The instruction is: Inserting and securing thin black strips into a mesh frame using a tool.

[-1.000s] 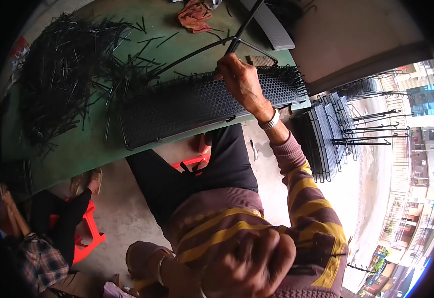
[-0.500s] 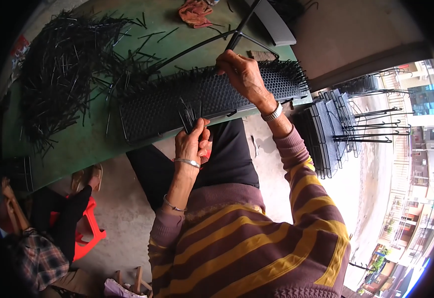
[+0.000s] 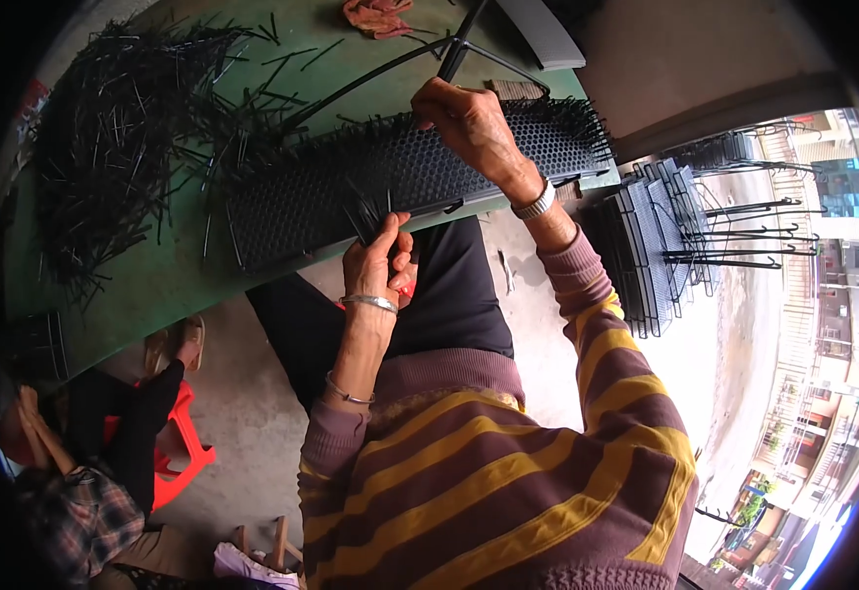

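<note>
My left hand is closed round a small bunch of thin black strips, which fan out from the fingertips over the near edge of a long black perforated panel. The panel lies on a green table, and a dense row of similar strips stands up along its far edge. Above that far edge, right of the middle, is my right hand, thumb and fingers drawn together. Whatever sits in its pinch is hidden by the fingers.
A large heap of loose black strips covers the table's left part. Behind the panel stands a black forked rod; an orange cloth lies farther back. Stacked black mesh racks with hooks are at right. A seated person is at lower left.
The view has shifted slightly. My right hand's fingers have curled in more over the panel's far edge. The left hand keeps hold of the strips, nearly in place.
</note>
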A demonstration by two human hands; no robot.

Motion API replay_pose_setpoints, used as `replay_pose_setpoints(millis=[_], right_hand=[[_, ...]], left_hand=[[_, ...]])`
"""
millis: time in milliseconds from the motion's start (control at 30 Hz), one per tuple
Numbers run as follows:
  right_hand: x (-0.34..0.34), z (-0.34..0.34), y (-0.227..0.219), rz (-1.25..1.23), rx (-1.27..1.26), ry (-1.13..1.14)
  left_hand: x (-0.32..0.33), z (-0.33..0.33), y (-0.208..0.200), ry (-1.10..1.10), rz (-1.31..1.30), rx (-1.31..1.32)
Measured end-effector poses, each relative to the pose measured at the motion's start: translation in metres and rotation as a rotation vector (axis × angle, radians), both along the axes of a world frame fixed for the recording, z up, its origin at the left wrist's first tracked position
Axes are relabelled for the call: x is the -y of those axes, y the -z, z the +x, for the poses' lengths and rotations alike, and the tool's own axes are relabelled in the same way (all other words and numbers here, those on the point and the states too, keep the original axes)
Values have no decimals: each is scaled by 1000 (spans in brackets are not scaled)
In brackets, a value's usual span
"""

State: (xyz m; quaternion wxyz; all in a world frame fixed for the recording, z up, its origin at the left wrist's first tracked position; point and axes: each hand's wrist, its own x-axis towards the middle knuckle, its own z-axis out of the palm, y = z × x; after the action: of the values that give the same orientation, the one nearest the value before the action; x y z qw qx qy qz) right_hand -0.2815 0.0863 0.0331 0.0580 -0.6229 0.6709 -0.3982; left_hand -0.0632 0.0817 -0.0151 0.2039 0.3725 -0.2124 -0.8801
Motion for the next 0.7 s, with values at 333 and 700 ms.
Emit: replay_pose_setpoints(millis=[333, 700], right_hand=[[0, 3, 10, -119, -461, -3], [0, 8, 28, -242, -484, 226]], left_hand=[[1, -2, -4, -23, 8, 53], [-1, -5, -2, -11, 27, -21]])
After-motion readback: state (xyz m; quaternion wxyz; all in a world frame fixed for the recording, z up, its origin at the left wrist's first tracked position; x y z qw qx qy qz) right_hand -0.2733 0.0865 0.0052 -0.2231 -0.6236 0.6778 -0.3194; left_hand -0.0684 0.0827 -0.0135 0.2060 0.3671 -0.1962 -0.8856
